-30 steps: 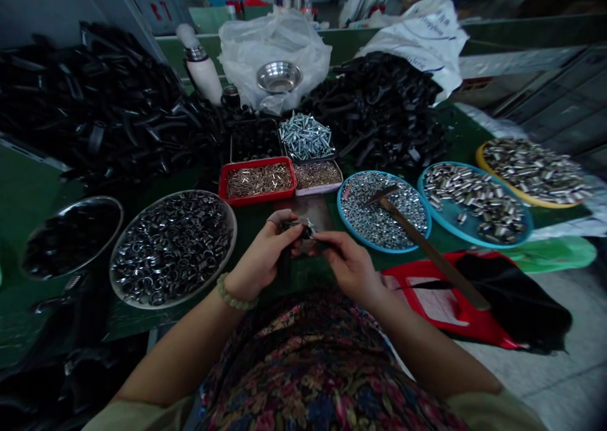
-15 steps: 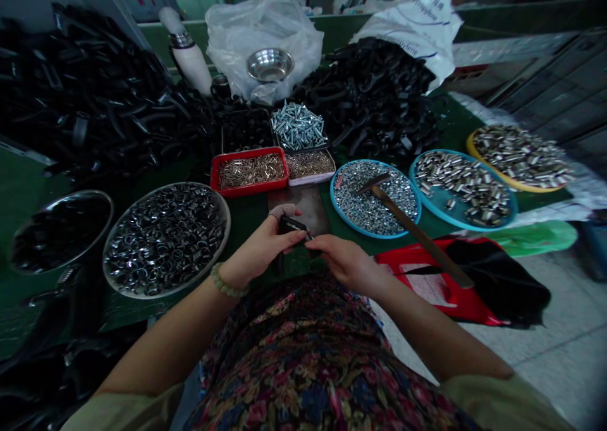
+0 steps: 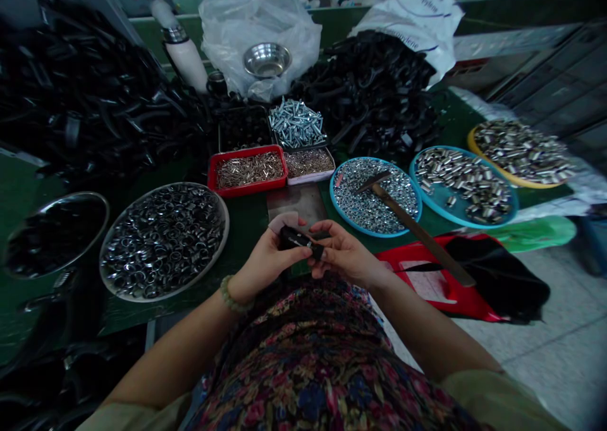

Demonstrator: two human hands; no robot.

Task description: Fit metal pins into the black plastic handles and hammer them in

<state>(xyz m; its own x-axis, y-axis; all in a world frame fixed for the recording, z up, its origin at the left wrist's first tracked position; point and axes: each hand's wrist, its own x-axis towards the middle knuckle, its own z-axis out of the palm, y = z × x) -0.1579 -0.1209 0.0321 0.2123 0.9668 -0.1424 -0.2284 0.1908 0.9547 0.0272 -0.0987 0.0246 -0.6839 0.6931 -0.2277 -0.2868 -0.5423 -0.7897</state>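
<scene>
My left hand (image 3: pixel 268 260) and my right hand (image 3: pixel 344 254) meet over my lap, just in front of the green table's edge. Both pinch a small black part (image 3: pixel 296 240) with a metal piece on it, held between their fingertips. A small grey metal plate (image 3: pixel 296 202) lies on the table right behind my hands. A large round tray of dark metal rings (image 3: pixel 164 238) sits to the left of my left hand. A hammer (image 3: pixel 412 225) rests across the blue dish of small silver bits (image 3: pixel 374 197) to the right.
Big heaps of black plastic parts (image 3: pixel 95 96) fill the back. Trays of pins and screws (image 3: pixel 249 169) sit in the middle. Blue (image 3: pixel 462 184) and yellow (image 3: pixel 521 150) dishes hold metal sleeves. A red tray with black cloth (image 3: pixel 474 279) lies right; a steel bowl (image 3: pixel 52 232) left.
The two hands lifted slightly and turned the black part between them; the right hand's fingers now curl over its end. The view shifted a little.
</scene>
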